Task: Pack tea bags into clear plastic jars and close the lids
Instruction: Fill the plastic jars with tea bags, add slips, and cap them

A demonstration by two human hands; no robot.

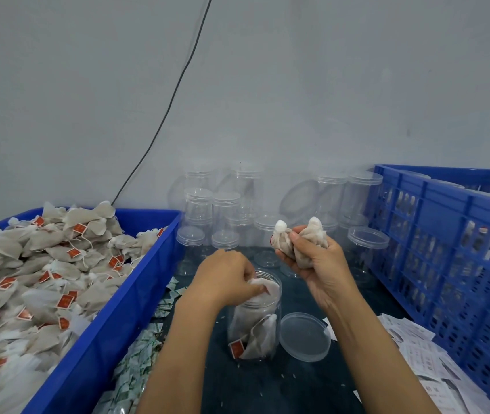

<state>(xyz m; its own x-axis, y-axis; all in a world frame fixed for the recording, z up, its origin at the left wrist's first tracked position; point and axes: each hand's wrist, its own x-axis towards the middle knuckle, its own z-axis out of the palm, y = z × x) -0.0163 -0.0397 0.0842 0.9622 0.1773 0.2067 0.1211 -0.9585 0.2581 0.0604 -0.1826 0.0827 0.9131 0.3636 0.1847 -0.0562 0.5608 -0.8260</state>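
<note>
An open clear jar (254, 330) stands upright on the dark table in front of me, with tea bags and a red tag inside. My left hand (226, 276) is at its mouth, fingers curled round a tea bag (263, 286) that sits in the opening. My right hand (315, 264) is raised to the right of the jar and grips a bunch of tea bags (300, 240). The jar's clear lid (305, 336) lies flat on the table just right of the jar.
A blue bin (118, 309) heaped with red-tagged tea bags (28, 264) fills the left. Several lidded empty jars (226, 216) are stacked against the wall behind. A blue slotted crate (447, 249) stands at right. Paper slips (423, 354) and small sachets (139, 354) lie on the table.
</note>
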